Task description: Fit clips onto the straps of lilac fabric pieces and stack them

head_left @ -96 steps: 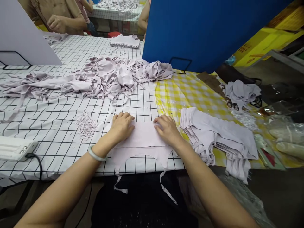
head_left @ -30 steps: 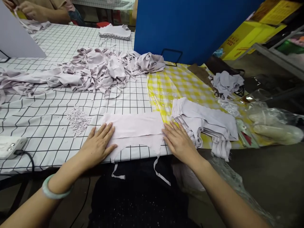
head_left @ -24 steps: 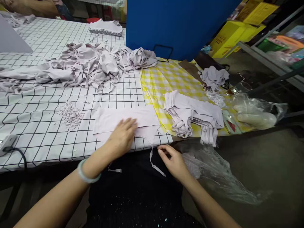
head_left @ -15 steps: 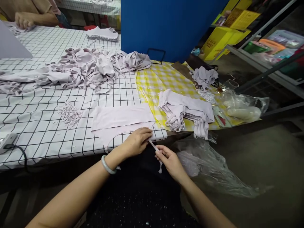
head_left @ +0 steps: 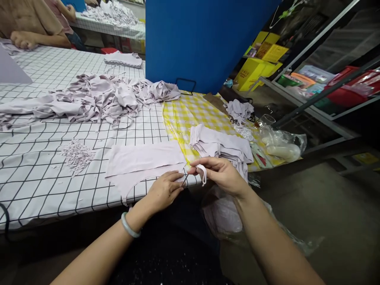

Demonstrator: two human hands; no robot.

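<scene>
A pale lilac garment [head_left: 145, 158], apparently a strappy top, lies flat along the table's front edge. My left hand [head_left: 164, 190], with a bangle at the wrist, is closed at the garment's right corner, fingers pinching its edge by the strap. Just to the right, my right hand [head_left: 221, 174] is raised and closed, thumb and fingers pinching the narrow strap [head_left: 203, 174], whose looped end hangs below the fingers. Between the hands runs a short dark thin line; whether it is a tool or a cloth line I cannot tell.
Behind lies a heap of tangled lilac garments [head_left: 101, 97], and at left a pile of small pale pieces [head_left: 77, 155]. Folded garments [head_left: 224, 140] are stacked on the yellow checked cloth [head_left: 196, 113]. A blue panel [head_left: 190, 43] stands behind. A co-worker's hand [head_left: 23, 39] rests far left.
My right hand has risen from below the table edge, bringing the strap end up and away from my lap. My left hand stays at the garment's corner. The view has shifted slightly right and up.
</scene>
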